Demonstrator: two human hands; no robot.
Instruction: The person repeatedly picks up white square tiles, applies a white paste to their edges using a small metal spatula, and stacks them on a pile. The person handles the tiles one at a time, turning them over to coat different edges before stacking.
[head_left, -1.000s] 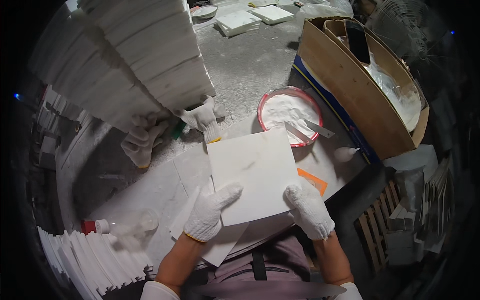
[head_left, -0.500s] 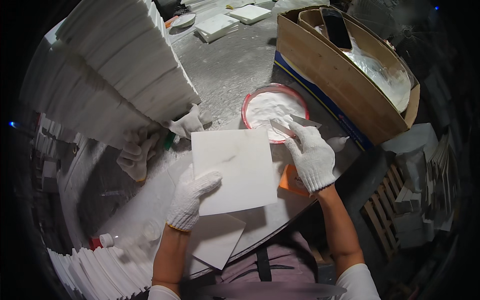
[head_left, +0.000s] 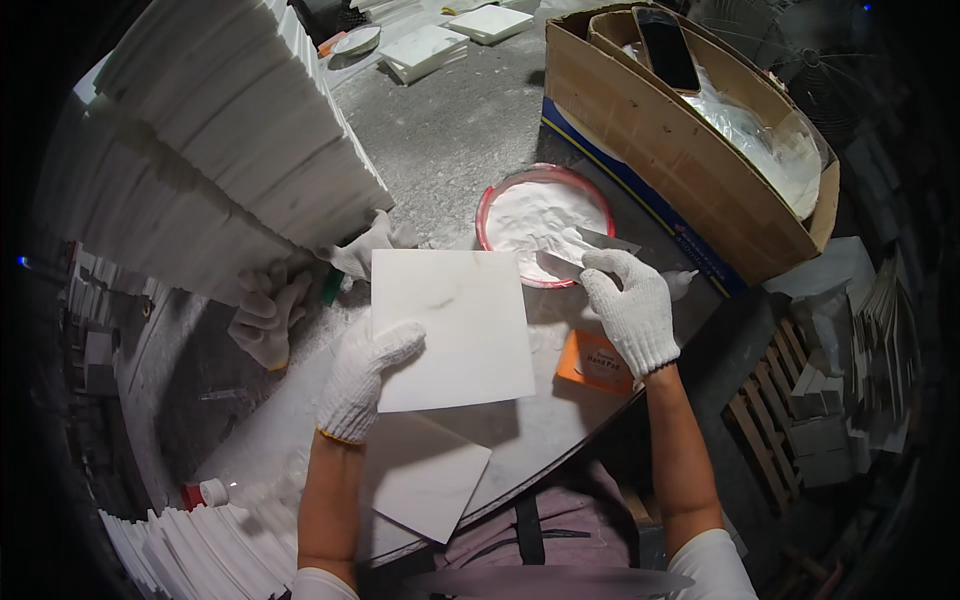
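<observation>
My left hand, in a white knit glove, grips a square white marble-look tile by its left edge, thumb on top. The tile is held above the table, its upper right corner near a red-rimmed bowl of white powder or paste. My right hand, also gloved, pinches a scraper with a flat metal blade pointing left over the bowl's near rim. Behind it a second metal blade leans on the bowl. Another white tile lies beneath the held one.
Tall stacks of white tiles stand at the left, with loose gloves beside them. An orange box lies by my right wrist. A cardboard box with a phone stands at the back right. More tiles lie farther back.
The held tile has moved slightly left and away from me with my left hand. My right hand and its scraper have shifted a little to the right.
</observation>
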